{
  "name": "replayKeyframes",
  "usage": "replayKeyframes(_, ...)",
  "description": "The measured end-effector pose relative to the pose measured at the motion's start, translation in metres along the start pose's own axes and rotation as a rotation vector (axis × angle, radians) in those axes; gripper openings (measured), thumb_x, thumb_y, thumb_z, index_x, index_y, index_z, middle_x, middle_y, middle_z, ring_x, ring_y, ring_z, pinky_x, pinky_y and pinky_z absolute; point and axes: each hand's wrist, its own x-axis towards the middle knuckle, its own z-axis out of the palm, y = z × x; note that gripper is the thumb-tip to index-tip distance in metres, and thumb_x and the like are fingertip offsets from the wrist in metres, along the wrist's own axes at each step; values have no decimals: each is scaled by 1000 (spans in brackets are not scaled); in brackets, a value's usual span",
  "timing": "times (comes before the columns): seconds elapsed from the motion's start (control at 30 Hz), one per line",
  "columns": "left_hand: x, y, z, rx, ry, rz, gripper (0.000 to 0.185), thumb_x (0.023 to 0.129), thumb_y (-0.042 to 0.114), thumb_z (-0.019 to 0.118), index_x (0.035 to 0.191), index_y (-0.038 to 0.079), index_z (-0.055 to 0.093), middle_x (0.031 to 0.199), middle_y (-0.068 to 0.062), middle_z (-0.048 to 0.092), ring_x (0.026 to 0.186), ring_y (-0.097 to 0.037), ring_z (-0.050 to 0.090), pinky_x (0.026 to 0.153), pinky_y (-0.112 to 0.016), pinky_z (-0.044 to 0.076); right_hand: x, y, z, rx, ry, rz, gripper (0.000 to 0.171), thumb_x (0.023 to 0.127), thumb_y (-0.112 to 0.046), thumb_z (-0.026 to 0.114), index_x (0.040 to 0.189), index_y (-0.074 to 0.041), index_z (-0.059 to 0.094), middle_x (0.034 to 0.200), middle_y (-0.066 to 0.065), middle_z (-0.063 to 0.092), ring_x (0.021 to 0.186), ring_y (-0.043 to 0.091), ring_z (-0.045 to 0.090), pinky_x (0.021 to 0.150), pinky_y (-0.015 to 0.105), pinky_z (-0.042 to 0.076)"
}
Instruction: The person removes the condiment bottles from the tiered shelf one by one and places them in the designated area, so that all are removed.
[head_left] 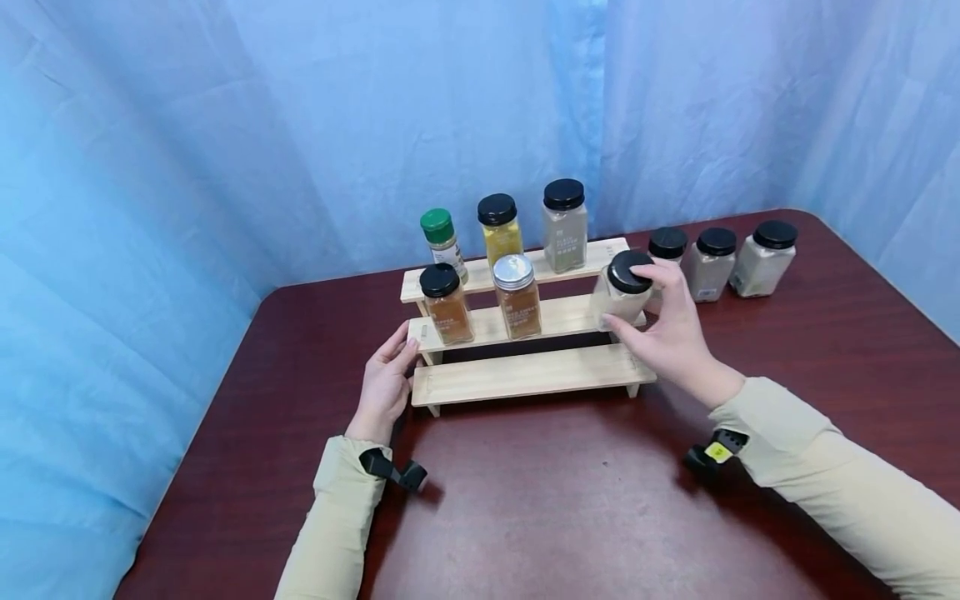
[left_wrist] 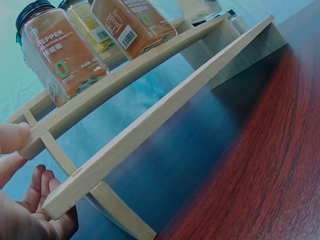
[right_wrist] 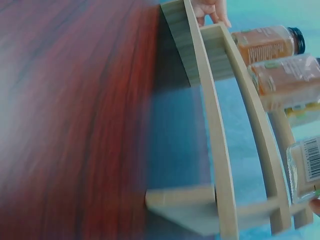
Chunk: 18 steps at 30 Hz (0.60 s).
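- Blue curtain (head_left: 420, 108) fills the upper part of the frame, behind a dark red table (head_left: 525, 517).
- At centre right, the right hand (head_left: 667, 325) grasps the jar (head_left: 617, 302), fingers at its black lid and thumb low on its side.
- That jar is at the right end of the middle tier of the rack (head_left: 525, 377); whether its base touches the wood, I cannot tell.
- Best to level the base on the slat before loosening the fingers, and slip the low thumb out first, gently.
- Left of centre, the left hand (head_left: 386, 379) pinches the middle tier's left end; a light, steady grip should stop the rack sliding without tipping it.
- Leave a gap from the silver-lidded jar (head_left: 520, 307), and avoid overhanging the right end.
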Motion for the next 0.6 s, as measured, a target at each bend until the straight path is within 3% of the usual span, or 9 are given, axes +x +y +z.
replayKeyframes(0.07,0,1,0,2,1,0,49,99,7,48,146,8,37,115,-3,52,94,0,58,88,-30,42,-2,2,-8,-5,2,-6,67,67,18,74,122,7,39,118,16,45,111,-5,43,77,5,42)
replayKeyframes(0.17,0,2,1,4,5,0,48,99,7,47,146,8,37,114,-3,51,93,0,58,86,-28,43,-5,6,-20,-15,5,-15,54,82,-12,72,121,7,39,123,-2,42,111,-4,43,79,4,41)
replayKeyframes(0.27,1,3,2,-1,5,0,48,99,7,48,146,8,37,112,-2,51,92,0,58,85,-27,43,-8,10,-31,-29,8,-16,67,85,-46,60,121,7,40,124,-14,35,109,-4,43,78,3,40)
replayKeyframes(0.33,1,3,3,-9,2,-1,48,99,6,48,146,8,37,111,-1,52,92,0,58,85,-27,43,-9,14,-38,-47,13,-10,74,84,-54,58,120,8,40,123,-15,34,108,-5,42,76,2,40)
replayKeyframes(0.47,1,2,3,-17,2,-1,49,99,6,47,146,7,36,110,-1,52,91,0,58,84,-26,43,-14,22,-49,-94,18,10,78,82,-58,59,120,8,39,122,-17,34,104,-8,42,71,2,38)
replayKeyframes(0.53,0,2,2,-17,5,3,49,99,5,48,146,6,36,108,0,53,91,0,58,83,-25,44,-16,26,-54,-120,13,30,69,84,-42,67,122,7,39,122,-19,34,100,-9,42,69,2,37)
replayKeyframes(0.6,0,1,2,-23,8,6,49,98,5,48,146,6,36,106,1,53,90,0,58,81,-24,44,-18,30,-57,-140,9,61,63,80,-17,76,124,6,38,122,-22,34,99,-10,42,70,2,36)
